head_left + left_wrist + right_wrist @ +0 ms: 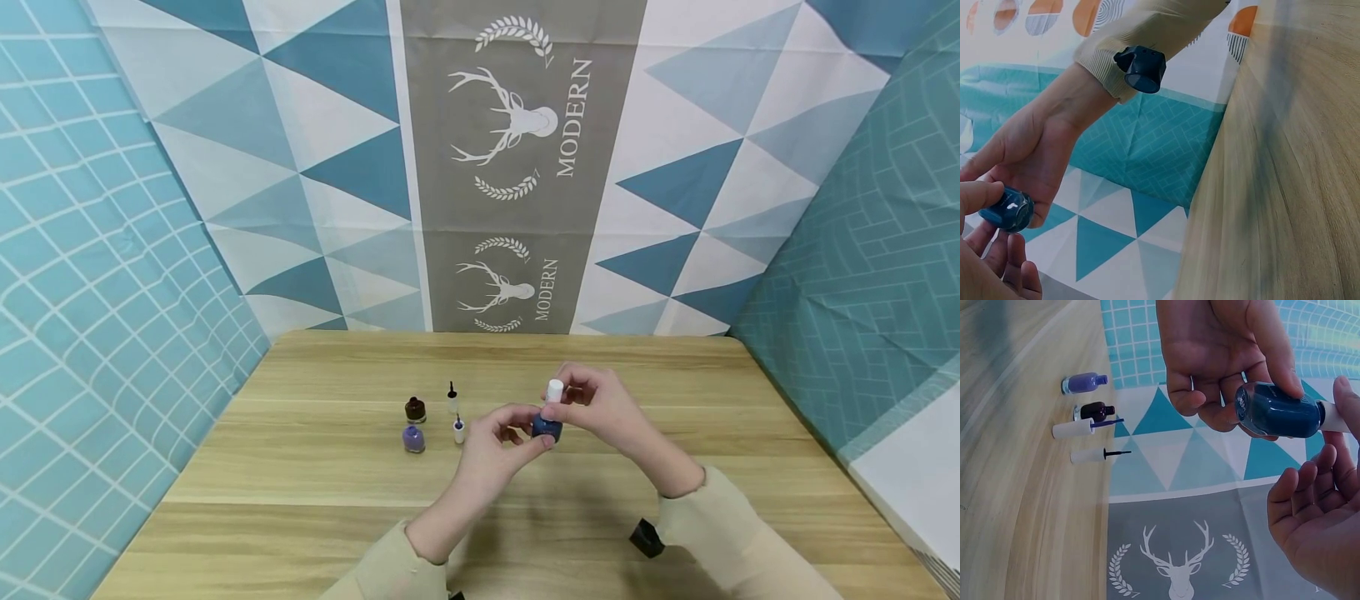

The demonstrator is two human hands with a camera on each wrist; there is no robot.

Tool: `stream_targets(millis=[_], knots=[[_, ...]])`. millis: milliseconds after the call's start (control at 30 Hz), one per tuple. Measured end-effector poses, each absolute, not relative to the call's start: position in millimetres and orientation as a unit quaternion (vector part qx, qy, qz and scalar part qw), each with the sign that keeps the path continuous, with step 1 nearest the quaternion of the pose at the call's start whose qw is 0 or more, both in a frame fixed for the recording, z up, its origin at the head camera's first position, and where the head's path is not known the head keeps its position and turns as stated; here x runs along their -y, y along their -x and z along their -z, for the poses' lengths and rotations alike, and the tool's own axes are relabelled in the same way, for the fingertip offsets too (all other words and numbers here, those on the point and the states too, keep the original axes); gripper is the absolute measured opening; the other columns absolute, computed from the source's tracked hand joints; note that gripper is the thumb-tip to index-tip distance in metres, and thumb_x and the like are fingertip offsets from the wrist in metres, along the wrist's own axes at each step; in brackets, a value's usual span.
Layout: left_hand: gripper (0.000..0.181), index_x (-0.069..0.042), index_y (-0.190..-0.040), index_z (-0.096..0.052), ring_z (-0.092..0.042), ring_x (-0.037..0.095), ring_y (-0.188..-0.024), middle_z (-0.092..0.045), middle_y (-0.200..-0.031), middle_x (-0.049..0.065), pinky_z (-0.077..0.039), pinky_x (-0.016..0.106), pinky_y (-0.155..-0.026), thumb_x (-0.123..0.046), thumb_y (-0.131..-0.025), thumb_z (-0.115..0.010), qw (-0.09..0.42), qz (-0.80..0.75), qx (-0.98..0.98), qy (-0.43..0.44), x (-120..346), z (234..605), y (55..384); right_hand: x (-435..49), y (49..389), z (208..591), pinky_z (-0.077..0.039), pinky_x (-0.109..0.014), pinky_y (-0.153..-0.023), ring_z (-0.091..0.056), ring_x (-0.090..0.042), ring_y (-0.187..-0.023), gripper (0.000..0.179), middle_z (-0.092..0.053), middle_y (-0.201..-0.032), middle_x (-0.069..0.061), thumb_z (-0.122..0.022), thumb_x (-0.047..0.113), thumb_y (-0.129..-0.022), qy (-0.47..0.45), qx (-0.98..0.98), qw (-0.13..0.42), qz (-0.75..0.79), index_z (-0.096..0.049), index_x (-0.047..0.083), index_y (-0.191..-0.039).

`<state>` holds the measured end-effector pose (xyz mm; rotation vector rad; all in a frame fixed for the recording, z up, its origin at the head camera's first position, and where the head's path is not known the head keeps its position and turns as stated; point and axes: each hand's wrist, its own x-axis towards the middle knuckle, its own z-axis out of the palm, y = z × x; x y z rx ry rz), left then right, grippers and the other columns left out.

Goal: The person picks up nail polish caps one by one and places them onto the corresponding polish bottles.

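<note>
I see bright even light, soft shadows | head view bows at edges | wrist views dimmer, counter (pixel 1285 162) streaked with blur

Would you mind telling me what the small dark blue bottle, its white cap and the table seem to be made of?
Small dark blue bottle: probably glass, glossy, showing highlights. White cap: likely matte plastic. Table: light wood or wood-look laminate, with visible grain.

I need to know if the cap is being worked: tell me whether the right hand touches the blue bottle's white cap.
Touching. The head view shows the right hand pinching the white cap atop the blue bottle, which the left hand holds.
</note>
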<state>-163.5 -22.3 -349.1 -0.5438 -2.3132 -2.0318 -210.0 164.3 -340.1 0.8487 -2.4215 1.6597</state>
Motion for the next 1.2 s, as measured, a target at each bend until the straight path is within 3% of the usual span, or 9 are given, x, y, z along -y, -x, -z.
stream_targets(millis=[233,533,700,833,1200], knots=[[0.025,-0.006,-0.104,-0.069,-0.056,0.016,-0.088,-0.069,-0.096,0.007,-0.046,0.026,-0.075,-0.007,-0.079,-0.074,0.002,0.650,0.739,0.178,23,346,162,-163,212,341,-0.048,-0.028,-0.060,-0.052,-0.013,-0.068,0.022,-0.054,-0.077,0.008,-0.076,0.011,-0.079,-0.299,0.779,0.039,-0.549,-0.056,0.001,-0.080],[0.025,-0.006,-0.104,-0.069,-0.056,0.015,-0.087,-0.069,-0.096,0.007,-0.047,0.029,-0.076,-0.006,-0.079,-0.074,0.000,0.647,0.739,0.186,25,346,160,-163,212,343,-0.048,-0.028,-0.061,-0.053,-0.013,-0.069,0.017,-0.058,-0.085,-0.006,-0.073,0.011,-0.082,-0.330,0.772,0.032,-0.542,-0.062,0.003,-0.093],[0.025,-0.005,-0.104,-0.069,-0.056,0.015,-0.087,-0.069,-0.096,0.008,-0.046,0.027,-0.075,-0.005,-0.079,-0.074,-0.001,0.649,0.737,0.188,25,347,160,-166,209,342,-0.049,-0.027,-0.068,-0.054,-0.014,-0.075,0.023,-0.062,-0.101,-0.003,-0.066,0.007,-0.087,-0.340,0.771,0.032,-0.538,-0.063,-0.002,-0.108],[0.025,-0.004,-0.104,-0.069,-0.056,0.015,-0.087,-0.069,-0.096,0.008,-0.045,0.028,-0.075,-0.006,-0.079,-0.073,-0.003,0.650,0.736,0.188,26,347,161,-169,206,338,-0.048,-0.026,-0.072,-0.053,-0.016,-0.081,0.025,-0.060,-0.106,-0.002,-0.059,0.003,-0.090,-0.365,0.760,0.035,-0.537,-0.062,-0.001,-0.115],[0.025,-0.004,-0.105,-0.068,-0.055,0.013,-0.087,-0.069,-0.097,0.008,-0.045,0.028,-0.075,-0.007,-0.080,-0.073,-0.006,0.644,0.741,0.189,27,346,160,-173,206,333,-0.046,-0.028,-0.076,-0.051,-0.016,-0.093,0.025,-0.058,-0.108,-0.005,-0.048,0.000,-0.095,-0.418,0.728,0.024,-0.543,-0.062,-0.002,-0.116]])
